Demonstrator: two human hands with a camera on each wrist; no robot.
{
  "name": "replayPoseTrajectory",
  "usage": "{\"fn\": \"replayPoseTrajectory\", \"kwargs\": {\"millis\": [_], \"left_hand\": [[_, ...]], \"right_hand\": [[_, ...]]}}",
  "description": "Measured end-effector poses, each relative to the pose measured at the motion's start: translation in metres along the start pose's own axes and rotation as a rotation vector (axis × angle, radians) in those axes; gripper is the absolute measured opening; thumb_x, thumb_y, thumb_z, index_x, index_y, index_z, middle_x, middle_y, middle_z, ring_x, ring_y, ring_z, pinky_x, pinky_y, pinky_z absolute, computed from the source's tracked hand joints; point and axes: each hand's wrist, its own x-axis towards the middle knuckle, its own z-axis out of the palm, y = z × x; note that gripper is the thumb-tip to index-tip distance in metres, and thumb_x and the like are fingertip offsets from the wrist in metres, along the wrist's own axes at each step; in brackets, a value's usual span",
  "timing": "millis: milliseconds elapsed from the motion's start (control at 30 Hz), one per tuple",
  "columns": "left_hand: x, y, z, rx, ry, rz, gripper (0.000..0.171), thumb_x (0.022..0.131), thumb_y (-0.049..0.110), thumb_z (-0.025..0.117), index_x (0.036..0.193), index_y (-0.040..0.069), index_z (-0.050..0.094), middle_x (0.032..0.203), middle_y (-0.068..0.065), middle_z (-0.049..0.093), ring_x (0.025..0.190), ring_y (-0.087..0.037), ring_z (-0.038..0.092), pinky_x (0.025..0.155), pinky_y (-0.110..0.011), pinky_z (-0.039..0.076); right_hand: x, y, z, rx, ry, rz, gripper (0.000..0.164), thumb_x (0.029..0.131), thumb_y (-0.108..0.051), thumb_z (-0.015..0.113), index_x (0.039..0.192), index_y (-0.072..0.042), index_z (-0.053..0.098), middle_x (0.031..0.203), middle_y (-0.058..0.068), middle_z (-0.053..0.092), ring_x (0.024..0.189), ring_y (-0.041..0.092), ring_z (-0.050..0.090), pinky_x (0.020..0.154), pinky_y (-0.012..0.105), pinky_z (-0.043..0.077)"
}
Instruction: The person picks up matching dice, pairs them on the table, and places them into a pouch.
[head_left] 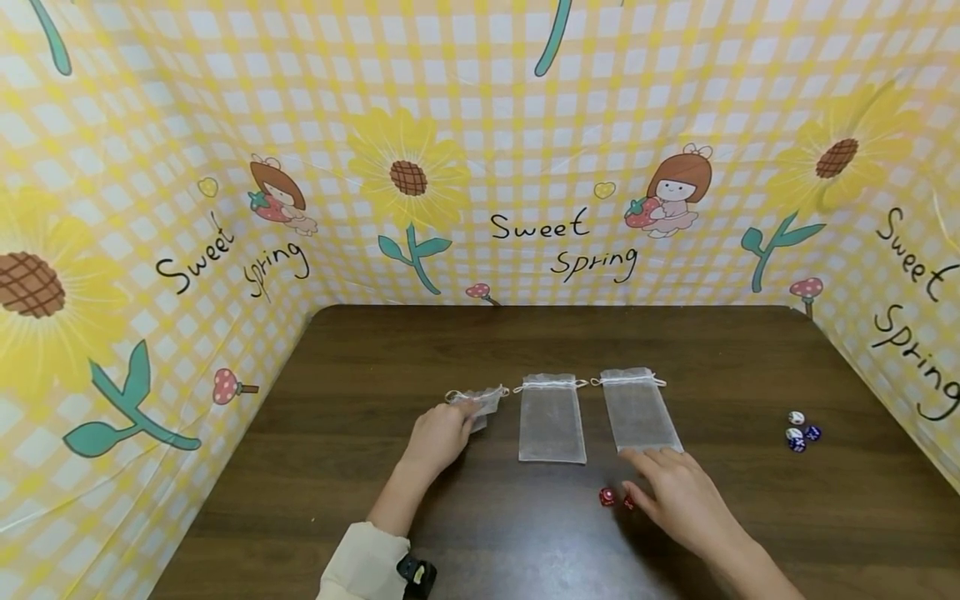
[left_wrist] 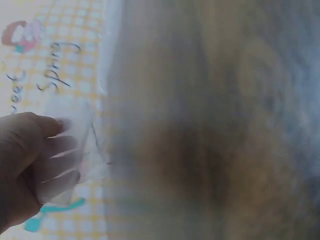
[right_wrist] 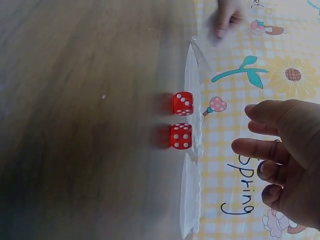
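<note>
My left hand [head_left: 438, 437] grips a small white drawstring organza bag [head_left: 487, 403]; in the left wrist view the thumb lies over the sheer bag [left_wrist: 82, 130] and the other fingers show through it. Two more organza bags, a middle one [head_left: 551, 423] and a right one [head_left: 641, 412], lie flat side by side on the table. My right hand [head_left: 675, 496] hovers with relaxed, parted fingers by the lower edge of the right bag. Close to its thumb are two red dice, one [head_left: 607, 497] in plain sight and another [head_left: 628, 502] partly covered. The right wrist view shows nothing between the fingers [right_wrist: 260, 148].
Toward the right side of the dark wooden table [head_left: 375, 350] sits a small cluster of white dice [head_left: 797, 417] and blue dice [head_left: 813, 432]. A yellow checked cloth [head_left: 525, 150] with flowers and lettering rises around the table's back and sides.
</note>
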Motion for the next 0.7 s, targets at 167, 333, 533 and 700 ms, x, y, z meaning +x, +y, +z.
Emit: {"fn": "replayPoseTrajectory", "kwargs": {"millis": [167,333,533,700], "left_hand": [[-0.001,0.023,-0.02,-0.022,0.134,0.133,0.028,0.081,0.003,0.065,0.109,0.009,0.069,0.108,-0.007,0.066,0.093,-0.024,0.065,0.066,-0.041,0.053],[-0.004,0.047,-0.035,-0.022,0.23,0.284,0.03,0.077,-0.001,0.067,0.105,0.005,0.07,0.106,-0.006,0.067,0.099,-0.019,0.063,0.077,-0.034,0.052],[-0.012,0.069,-0.045,0.064,0.29,0.422,0.027,0.077,0.005,0.069,0.104,0.006,0.07,0.106,-0.006,0.067,0.101,-0.018,0.062,0.085,-0.03,0.048],[-0.019,0.085,-0.053,0.089,0.31,0.473,0.027,0.077,0.007,0.069,0.105,0.007,0.07,0.107,-0.004,0.067,0.105,-0.017,0.06,0.088,-0.029,0.047]], "right_hand": [[0.004,-0.002,0.0,0.013,0.015,0.006,0.034,0.07,-0.016,0.078,0.102,-0.008,0.067,0.09,0.004,0.068,0.082,0.022,0.062,0.074,0.045,0.048],[0.009,-0.006,0.002,0.029,0.028,0.002,0.031,0.071,-0.016,0.076,0.099,-0.008,0.068,0.089,0.004,0.068,0.08,0.021,0.061,0.075,0.044,0.048],[0.016,-0.017,0.001,0.086,0.029,0.022,0.024,0.077,-0.021,0.072,0.097,-0.009,0.069,0.089,0.002,0.068,0.079,0.017,0.059,0.073,0.041,0.045],[0.023,-0.026,0.0,0.272,-0.022,0.159,0.018,0.087,-0.022,0.065,0.099,-0.01,0.071,0.091,-0.004,0.068,0.082,0.01,0.058,0.075,0.036,0.047]]}}
